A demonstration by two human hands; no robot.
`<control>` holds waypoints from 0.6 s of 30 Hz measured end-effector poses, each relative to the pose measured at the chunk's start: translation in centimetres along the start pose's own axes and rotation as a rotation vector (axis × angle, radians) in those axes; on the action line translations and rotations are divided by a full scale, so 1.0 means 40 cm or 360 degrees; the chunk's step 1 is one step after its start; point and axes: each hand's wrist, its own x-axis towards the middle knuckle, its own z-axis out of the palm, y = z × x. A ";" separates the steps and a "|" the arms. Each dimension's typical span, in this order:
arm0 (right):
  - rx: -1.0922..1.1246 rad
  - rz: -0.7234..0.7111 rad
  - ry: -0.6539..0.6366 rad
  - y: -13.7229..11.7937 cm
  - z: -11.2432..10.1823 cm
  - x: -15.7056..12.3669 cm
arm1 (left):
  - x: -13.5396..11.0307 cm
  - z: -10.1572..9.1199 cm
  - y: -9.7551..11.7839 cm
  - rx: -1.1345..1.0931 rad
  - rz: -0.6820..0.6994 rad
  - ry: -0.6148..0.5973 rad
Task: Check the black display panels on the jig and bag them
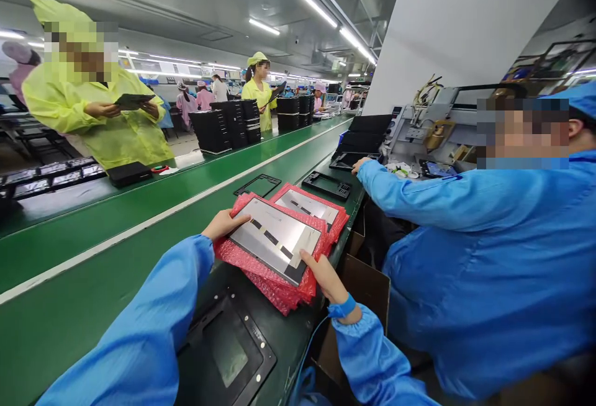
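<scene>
An LCD panel [267,216] with a silver back and a dark strip across it lies over a stack of red bubble-wrap bags [261,288]. My left hand [226,225] grips its far left corner, thumb on top. At the near right edge my right hand [326,277] is closed on the same panel, thumb pressed on its back; the fingers underneath are hidden. A second silver panel [310,203] rests on red bubble wrap just behind. In front of me to the left sits a black fixture frame [254,338] with a rectangular window and small round studs.
A green conveyor [116,269] runs along the left. A thin black frame [257,185] and a black tray [326,185] lie beyond the bags. At right a co-worker's blue sleeve [419,198] reaches over the bench; a cardboard box [363,285] stands below. Black tray stacks [212,130] stand across.
</scene>
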 end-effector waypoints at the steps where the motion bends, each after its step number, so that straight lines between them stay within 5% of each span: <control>1: -0.0095 0.0018 0.0015 0.009 -0.004 0.005 | 0.015 0.011 0.000 0.0007 0.0019 -0.0001; 11: -0.1015 0.0240 0.0197 0.003 -0.045 0.002 | 0.023 0.031 -0.046 0.0028 0.0114 0.0240; 15: -0.1297 0.0198 0.0323 -0.040 -0.078 -0.014 | -0.079 -0.028 -0.093 0.0048 0.0006 0.0373; 18: -0.1456 -0.0137 0.0501 -0.079 -0.096 -0.011 | -0.217 -0.086 -0.134 0.0064 -0.0056 0.0373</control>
